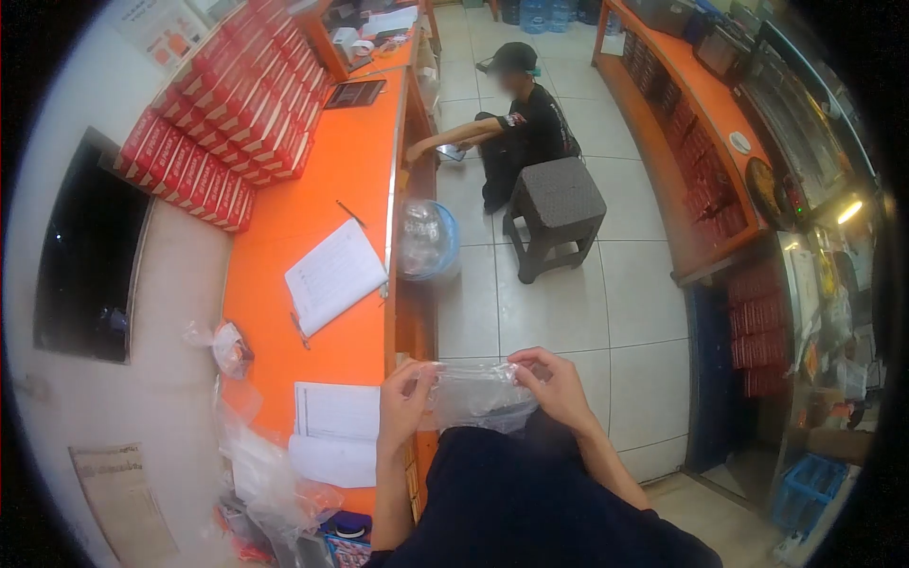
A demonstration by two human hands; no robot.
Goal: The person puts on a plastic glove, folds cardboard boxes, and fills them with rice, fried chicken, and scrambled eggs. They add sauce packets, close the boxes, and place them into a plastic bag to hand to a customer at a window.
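Note:
A clear plastic bag [478, 393] is stretched between my two hands in front of my body. My left hand [407, 398] pinches its left top corner, close to the orange counter's edge. The right top corner is pinched by my right hand [554, 388], fingers bent round it. Left of my left hand, an open booklet [336, 421] lies on the orange counter [260, 275]. Farther up the counter is a notebook with writing [336, 275], with a pen beside it. More loose clear plastic [270, 473] is heaped at the counter's lower left.
Red and white boxes [227, 95] are stacked at the counter's far left. A person in black [535, 128] squats in the aisle, one arm reaching to the counter's shelf. A grey stool [559, 199] and a round clear container [426, 241] stand on the tiles. Shelving [701, 123] lines the right.

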